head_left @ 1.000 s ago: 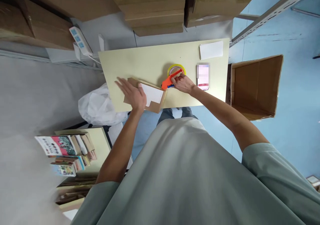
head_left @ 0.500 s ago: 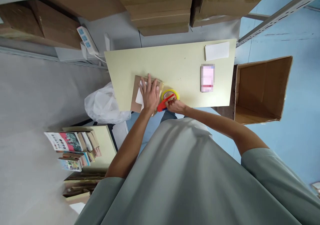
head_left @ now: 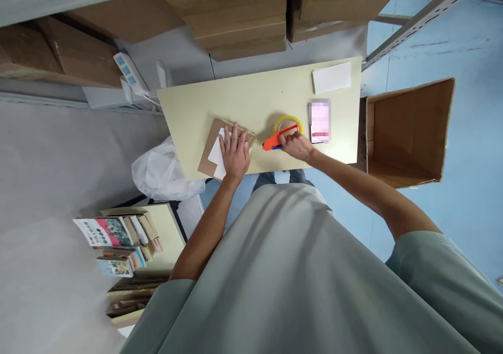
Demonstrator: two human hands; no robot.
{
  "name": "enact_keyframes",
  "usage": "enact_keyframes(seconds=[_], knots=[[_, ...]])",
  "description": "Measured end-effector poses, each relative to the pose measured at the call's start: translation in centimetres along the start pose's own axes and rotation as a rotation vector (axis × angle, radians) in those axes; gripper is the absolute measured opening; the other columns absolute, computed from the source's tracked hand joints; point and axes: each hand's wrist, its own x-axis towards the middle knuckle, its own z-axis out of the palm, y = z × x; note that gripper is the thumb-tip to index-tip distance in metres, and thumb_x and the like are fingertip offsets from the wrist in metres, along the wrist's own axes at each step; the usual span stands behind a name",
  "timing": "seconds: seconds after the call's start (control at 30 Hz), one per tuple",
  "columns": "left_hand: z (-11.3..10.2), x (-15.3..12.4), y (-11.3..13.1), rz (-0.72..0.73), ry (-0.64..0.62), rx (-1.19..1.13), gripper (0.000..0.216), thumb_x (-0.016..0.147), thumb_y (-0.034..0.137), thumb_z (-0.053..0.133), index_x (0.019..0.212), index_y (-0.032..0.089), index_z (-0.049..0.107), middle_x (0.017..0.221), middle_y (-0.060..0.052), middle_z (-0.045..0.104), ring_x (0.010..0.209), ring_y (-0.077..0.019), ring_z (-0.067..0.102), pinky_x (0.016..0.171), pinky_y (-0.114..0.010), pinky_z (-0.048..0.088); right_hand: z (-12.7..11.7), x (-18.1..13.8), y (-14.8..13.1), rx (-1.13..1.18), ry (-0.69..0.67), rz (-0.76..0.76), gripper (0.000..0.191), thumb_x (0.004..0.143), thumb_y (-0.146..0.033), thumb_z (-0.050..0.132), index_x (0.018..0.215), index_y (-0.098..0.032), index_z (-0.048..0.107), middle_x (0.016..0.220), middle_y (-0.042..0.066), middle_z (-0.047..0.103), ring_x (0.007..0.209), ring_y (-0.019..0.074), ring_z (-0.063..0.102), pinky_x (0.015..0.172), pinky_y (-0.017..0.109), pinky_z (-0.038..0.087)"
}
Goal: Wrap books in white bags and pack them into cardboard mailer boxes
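A flat brown cardboard parcel (head_left: 209,150) with a white label lies near the front left of the pale yellow table (head_left: 243,97). My left hand (head_left: 234,152) lies flat on it with fingers stretched out. My right hand (head_left: 296,145) grips an orange tape dispenser (head_left: 278,137) carrying a yellow-rimmed roll of tape (head_left: 288,122), a short way right of the parcel. The dispenser's orange nose points toward the parcel's right edge without touching it.
A phone (head_left: 319,120) and a white card (head_left: 332,77) lie at the table's right. An open cardboard box (head_left: 408,129) stands to the right, a white plastic bag (head_left: 165,170) to the left, stacked books (head_left: 118,239) lower left, large cartons (head_left: 243,13) behind.
My right hand has carried the tape dispenser back to the right, away from the parcel's edge. My left hand stays pressed on the parcel.
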Motion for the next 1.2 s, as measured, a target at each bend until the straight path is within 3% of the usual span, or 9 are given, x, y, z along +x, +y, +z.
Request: enact_keyframes(seconds=[0.1,0.17,0.43,0.6,0.7,0.83,0.97,1.1,1.2], knots=[[0.1,0.1,-0.1,0.007,-0.002,0.0,0.054,0.114,0.042,0.035,0.161,0.026,0.056,0.181,-0.01,0.036,0.174,-0.0278,0.007,0.142,-0.066,0.007,-1.0,0.8,3.3,0.007,0.062,0.084,0.053,0.117,-0.03,0.022,0.15,0.007,0.041,0.108,0.03,0.078,0.098,0.035,0.073,0.092,0.045,0.043],[0.1,0.1,-0.1,0.025,-0.005,0.003,0.055,0.114,0.041,0.033,0.16,0.025,0.057,0.18,-0.011,0.037,0.174,-0.028,0.008,0.141,-0.067,0.008,-1.6,1.8,4.0,0.013,0.085,0.103,0.052,0.117,-0.03,0.023,0.15,0.006,0.042,0.11,0.03,0.078,0.099,0.0349,0.074,0.094,0.046,0.043],[-1.5,0.1,0.0,0.122,-0.133,-0.047,0.055,0.113,0.044,0.034,0.159,0.024,0.059,0.182,-0.012,0.033,0.174,-0.0307,0.013,0.141,-0.066,0.012,-2.2,4.1,1.7,-0.032,0.098,0.0,0.049,0.116,-0.024,0.024,0.15,0.005,0.042,0.116,0.029,0.077,0.103,0.0352,0.073,0.099,0.048,0.043],[-1.6,1.4,-1.4,-0.181,0.133,-0.046,0.068,0.115,0.051,0.029,0.171,0.013,0.038,0.182,-0.021,0.03,0.175,-0.0317,0.006,0.142,-0.063,0.012,-2.0,3.5,1.2,-0.074,0.081,-0.054,0.05,0.114,-0.021,0.023,0.149,0.009,0.043,0.116,0.03,0.076,0.104,0.0364,0.072,0.095,0.047,0.043],[-0.9,1.6,-1.8,-0.21,0.162,-0.03,0.068,0.115,0.052,0.027,0.17,0.012,0.039,0.177,-0.022,0.039,0.174,-0.0325,0.011,0.142,-0.065,0.009,-1.5,2.9,0.9,-0.071,0.104,-0.075,0.048,0.11,-0.009,0.024,0.149,0.009,0.045,0.115,0.029,0.077,0.101,0.0346,0.073,0.094,0.047,0.044],[-0.1,0.4,-1.0,-0.11,0.12,-0.057,0.06,0.116,0.048,0.029,0.16,0.015,0.052,0.171,-0.018,0.051,0.174,-0.0312,0.016,0.143,-0.062,0.005,0.1,1.2,-0.8,-0.093,0.115,-0.193,0.05,0.103,0.001,0.027,0.149,0.008,0.046,0.107,0.026,0.079,0.093,0.0328,0.074,0.09,0.047,0.047],[0.9,-1.7,0.5,0.02,0.057,-0.135,0.049,0.116,0.04,0.03,0.149,0.018,0.059,0.168,-0.016,0.055,0.173,-0.0274,0.02,0.143,-0.059,0.011,1.5,-0.6,-4.6,-0.071,0.1,-0.315,0.047,0.1,0.004,0.031,0.142,0.007,0.054,0.103,0.025,0.079,0.086,0.0304,0.076,0.083,0.044,0.05],[1.9,-2.9,1.0,0.083,0.036,-0.15,0.045,0.115,0.033,0.028,0.142,0.019,0.061,0.167,-0.016,0.057,0.172,-0.0252,0.022,0.143,-0.06,0.015,2.0,-1.5,-7.7,-0.011,0.102,-0.296,0.043,0.1,0.006,0.031,0.129,0.004,0.064,0.097,0.024,0.079,0.083,0.0279,0.076,0.078,0.04,0.049],[2.2,-3.1,0.6,0.102,0.045,-0.134,0.044,0.115,0.03,0.027,0.141,0.018,0.06,0.167,-0.017,0.057,0.172,-0.0246,0.021,0.143,-0.059,0.017,2.4,-2.1,-7.9,0.006,0.115,-0.269,0.044,0.101,0.006,0.03,0.13,0.004,0.063,0.095,0.024,0.079,0.082,0.0275,0.076,0.081,0.04,0.05]])
